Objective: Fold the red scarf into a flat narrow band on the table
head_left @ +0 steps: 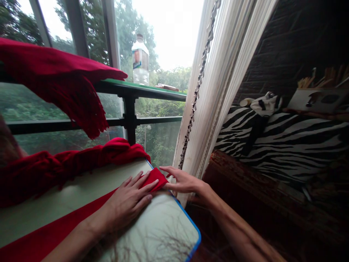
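A: Lead item?
B: Strip [72, 220], red, cloth. Lies slantwise across the tabletop [163, 218], pale with blue edging; far end at the edge.

A: Left hand [132, 198]?
B: Laid over the strip near that end, fingers spread, clasping nothing. Presumably weighting the cloth so it lies flat and does not slide.

A: Right hand [187, 182]?
B: At the strip's end, fingers extended, thumb side close to the cloth. Whether the grip has any cloth, cannot tell. Probably placed there to tend the end while the other hand bears down.

A: Beyond?
B: Bunched cloth [79, 160], red, heaped along the window side, seemingly to leave working room in front.

A: Above?
B: Scarf [54, 71], red, draped over the rail [163, 94], fringe hanging; the rail likely serves as a hanger. Bottle [140, 62], clear, upright beyond the scarf's tip.

A: Right side?
B: Curtain [220, 72], pale, gathered, leaving the window exposed. Farther off, zebra-striped cover [286, 142], sundries on top.
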The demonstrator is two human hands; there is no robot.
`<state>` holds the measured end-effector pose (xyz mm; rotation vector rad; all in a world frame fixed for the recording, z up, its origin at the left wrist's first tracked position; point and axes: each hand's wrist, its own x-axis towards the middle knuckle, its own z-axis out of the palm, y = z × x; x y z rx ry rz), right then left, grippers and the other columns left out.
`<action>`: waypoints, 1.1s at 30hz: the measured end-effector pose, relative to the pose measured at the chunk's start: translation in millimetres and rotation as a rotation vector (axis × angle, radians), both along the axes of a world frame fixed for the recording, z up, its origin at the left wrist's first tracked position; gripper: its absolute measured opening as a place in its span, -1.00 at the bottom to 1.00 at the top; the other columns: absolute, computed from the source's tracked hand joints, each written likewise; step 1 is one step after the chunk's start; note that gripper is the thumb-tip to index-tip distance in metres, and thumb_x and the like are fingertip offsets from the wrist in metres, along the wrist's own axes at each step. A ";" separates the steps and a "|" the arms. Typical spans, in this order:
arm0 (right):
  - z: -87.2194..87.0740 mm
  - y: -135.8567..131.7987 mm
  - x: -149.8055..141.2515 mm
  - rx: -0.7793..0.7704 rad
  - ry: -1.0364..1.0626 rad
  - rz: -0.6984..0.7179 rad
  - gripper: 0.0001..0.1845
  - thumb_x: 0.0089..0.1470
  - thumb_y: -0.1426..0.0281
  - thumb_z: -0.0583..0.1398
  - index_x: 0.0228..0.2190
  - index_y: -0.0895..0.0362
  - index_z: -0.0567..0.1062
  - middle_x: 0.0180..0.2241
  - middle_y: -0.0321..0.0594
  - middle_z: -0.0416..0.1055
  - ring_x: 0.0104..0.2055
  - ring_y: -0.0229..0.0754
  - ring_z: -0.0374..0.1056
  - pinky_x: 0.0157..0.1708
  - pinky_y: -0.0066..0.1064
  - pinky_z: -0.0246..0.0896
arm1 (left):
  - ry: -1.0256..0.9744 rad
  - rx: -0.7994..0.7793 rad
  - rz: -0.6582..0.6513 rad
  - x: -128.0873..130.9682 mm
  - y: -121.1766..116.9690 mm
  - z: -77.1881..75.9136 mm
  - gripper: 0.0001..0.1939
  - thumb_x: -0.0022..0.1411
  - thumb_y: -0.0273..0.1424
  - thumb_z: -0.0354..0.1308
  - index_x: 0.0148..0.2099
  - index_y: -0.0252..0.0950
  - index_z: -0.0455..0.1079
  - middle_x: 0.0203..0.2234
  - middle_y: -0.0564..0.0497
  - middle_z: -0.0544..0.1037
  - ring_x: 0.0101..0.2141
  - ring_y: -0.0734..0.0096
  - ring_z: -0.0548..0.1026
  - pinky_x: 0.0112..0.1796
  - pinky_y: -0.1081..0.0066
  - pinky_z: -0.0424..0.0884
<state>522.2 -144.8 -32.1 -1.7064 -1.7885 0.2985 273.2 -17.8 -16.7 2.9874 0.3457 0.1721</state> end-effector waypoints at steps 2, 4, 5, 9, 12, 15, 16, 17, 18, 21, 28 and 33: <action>6.2 -3.8 7.7 -0.042 0.030 -0.045 -0.55 0.33 0.11 0.17 0.11 0.07 0.52 0.09 -0.10 0.52 -0.02 -0.12 0.51 -0.04 -0.31 0.44 | 0.007 -0.008 0.004 -0.1 -1.2 1.7 -0.49 0.55 -0.13 -0.10 0.47 0.16 0.10 0.47 0.05 0.05 0.45 -0.08 -0.04 0.33 -0.17 0.06; 10.3 0.8 10.5 -0.093 0.048 -0.128 -0.58 0.44 0.13 0.03 -0.05 0.14 0.56 -0.11 -0.12 0.58 -0.14 -0.15 0.52 -0.12 -0.27 0.46 | 0.020 -0.013 0.000 -0.7 -2.5 4.3 -0.50 0.54 -0.12 -0.09 0.46 0.16 0.13 0.47 0.05 0.07 0.45 -0.07 -0.03 0.34 -0.14 0.06; 11.9 6.5 9.1 -0.122 0.047 -0.171 -0.59 0.45 0.14 0.05 -0.09 0.15 0.56 -0.17 -0.15 0.57 -0.18 -0.15 0.52 -0.15 -0.24 0.47 | 0.033 -0.012 0.003 -1.0 -3.1 5.7 -0.50 0.54 -0.11 -0.09 0.46 0.15 0.14 0.47 0.04 0.07 0.45 -0.07 -0.03 0.34 -0.14 0.05; 17.9 40.2 -12.3 -0.243 -0.008 -0.316 -0.68 0.34 0.17 0.24 -0.03 0.14 0.52 -0.06 -0.16 0.54 -0.14 -0.12 0.51 -0.12 -0.15 0.50 | 0.074 0.003 0.020 -1.7 -4.7 8.9 -0.48 0.54 -0.09 -0.13 0.47 0.12 0.13 0.48 0.01 0.00 0.45 -0.07 -0.07 0.34 -0.17 0.03; 22.9 59.5 -33.3 -0.297 -0.072 -0.418 -0.65 0.34 0.16 0.24 0.00 0.13 0.52 0.00 -0.13 0.52 -0.06 -0.07 0.50 -0.05 -0.09 0.48 | 0.068 0.009 0.011 -1.2 -5.2 8.9 -0.48 0.55 -0.09 -0.14 0.47 0.10 0.13 0.48 0.00 -0.02 0.45 -0.06 -0.08 0.35 -0.16 0.03; 25.6 64.3 -48.4 -0.313 -0.130 -0.508 -0.61 0.34 0.09 0.21 -0.04 0.14 0.54 -0.02 -0.12 0.55 -0.03 -0.05 0.50 0.02 -0.03 0.43 | 0.058 0.012 -0.008 -0.9 -5.8 8.8 -0.48 0.54 -0.10 -0.13 0.47 0.10 0.12 0.49 -0.02 -0.07 0.45 -0.07 -0.09 0.34 -0.16 0.03; 25.6 63.5 -51.6 -0.312 -0.145 -0.529 -0.59 0.36 0.06 0.18 -0.06 0.14 0.55 -0.04 -0.12 0.56 -0.02 -0.04 0.51 0.04 -0.01 0.41 | 0.058 0.011 -0.010 -0.9 -6.0 8.8 -0.48 0.54 -0.10 -0.12 0.47 0.10 0.12 0.49 -0.03 -0.09 0.45 -0.07 -0.09 0.34 -0.17 0.03; 25.2 62.1 -54.1 -0.309 -0.157 -0.544 -0.55 0.37 0.03 0.14 -0.09 0.14 0.56 -0.06 -0.11 0.58 -0.02 -0.04 0.51 0.06 0.00 0.39 | 0.056 0.008 -0.009 -0.8 -6.1 9.0 -0.47 0.54 -0.10 -0.11 0.47 0.10 0.12 0.49 -0.04 -0.10 0.45 -0.09 -0.09 0.34 -0.17 0.04; 24.4 60.4 -55.8 -0.305 -0.167 -0.556 -0.52 0.38 0.00 0.10 -0.10 0.14 0.57 -0.08 -0.11 0.59 -0.01 -0.03 0.52 0.06 0.00 0.38 | 0.055 0.005 -0.007 -0.7 -6.2 9.2 -0.47 0.54 -0.10 -0.10 0.47 0.10 0.12 0.49 -0.04 -0.10 0.45 -0.10 -0.09 0.33 -0.18 0.04; 22.0 56.1 -57.7 -0.293 -0.188 -0.572 -0.48 0.40 -0.02 0.06 -0.11 0.14 0.58 -0.10 -0.11 0.61 -0.03 -0.05 0.53 0.05 -0.02 0.38 | 0.056 -0.001 -0.002 0.1 -5.8 9.1 -0.45 0.53 -0.08 -0.10 0.48 0.10 0.09 0.49 -0.04 -0.09 0.45 -0.10 -0.10 0.33 -0.19 0.04; 28.9 62.9 -51.1 -0.242 -0.223 -0.509 -0.60 0.38 0.07 0.15 -0.12 0.14 0.56 -0.10 -0.15 0.58 -0.07 -0.08 0.52 0.01 -0.07 0.43 | 0.036 -0.014 0.059 1.4 -5.9 5.3 -0.34 0.50 -0.06 -0.04 0.53 0.02 -0.04 0.51 -0.07 -0.15 0.46 -0.08 -0.17 0.36 -0.19 -0.07; 24.5 68.3 -45.8 -0.243 -0.235 -0.469 -0.67 0.36 0.14 0.21 -0.08 0.14 0.55 -0.07 -0.15 0.56 -0.08 -0.09 0.51 -0.03 -0.09 0.46 | 0.043 0.001 0.085 1.1 -7.7 4.4 -0.35 0.50 -0.06 -0.05 0.53 0.02 -0.04 0.51 -0.04 -0.17 0.47 -0.11 -0.20 0.36 -0.22 -0.12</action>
